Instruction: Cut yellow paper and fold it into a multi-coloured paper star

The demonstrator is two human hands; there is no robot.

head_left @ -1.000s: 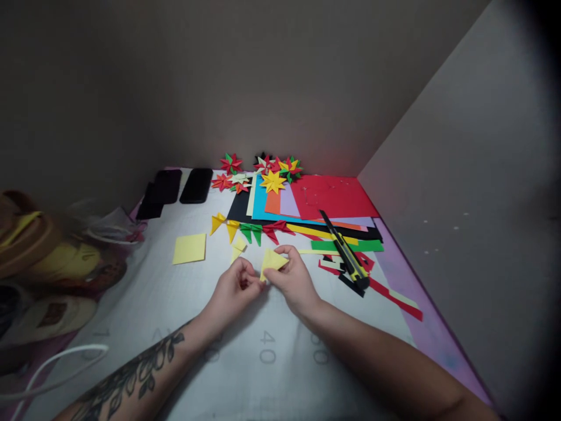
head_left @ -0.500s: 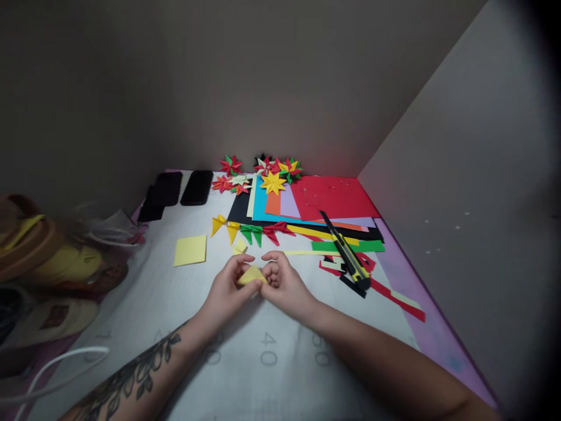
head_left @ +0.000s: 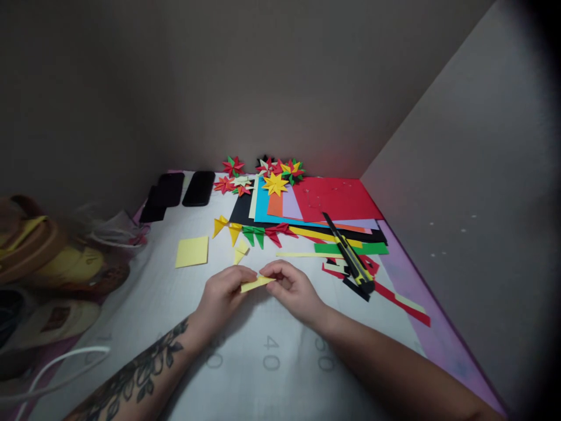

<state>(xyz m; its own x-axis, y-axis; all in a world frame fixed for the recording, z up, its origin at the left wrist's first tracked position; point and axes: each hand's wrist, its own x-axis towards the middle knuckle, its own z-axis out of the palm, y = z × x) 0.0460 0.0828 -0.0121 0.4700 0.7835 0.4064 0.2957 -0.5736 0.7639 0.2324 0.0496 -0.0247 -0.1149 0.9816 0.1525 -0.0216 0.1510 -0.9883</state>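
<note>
Folded yellow paper point(head_left: 255, 285) sits near the centre of the frame, a little below its middle, held between two hands off the tabletop, likely so that both ends can be steadied at once. The left hand's point(head_left: 222, 294) grip pinches its left part between thumb and fingers. The right hand point(head_left: 298, 295) curls thumb and forefinger about its right tip; I cannot tell whether that grip presses on the paper.

Around this, larger things lie farther off, probably to leave working space. Coloured sheets point(head_left: 339, 199) overlap at the upper right of centre. A craft knife point(head_left: 354, 261) lies slanted right of centre across paper strips point(head_left: 374, 248), perhaps for easy reach. Two dark, phone-like slabs point(head_left: 199, 189) rest at the upper left. A row of folded pieces point(head_left: 259, 236) runs above the hands, apparently grouped by colour. A yellow square point(head_left: 191, 252) lies left of the hands, paper stars point(head_left: 276, 185) cluster at upper centre, and a small yellow piece point(head_left: 241, 252) lies just above the left hand.

Plain, dim walls point(head_left: 263, 76) fill the top and right. Below, the tabletop point(head_left: 442, 336) shows purple at its right edge, under a white cover point(head_left: 289, 389) printed with numbers. A white cable point(head_left: 65, 352) loops at lower left.
</note>
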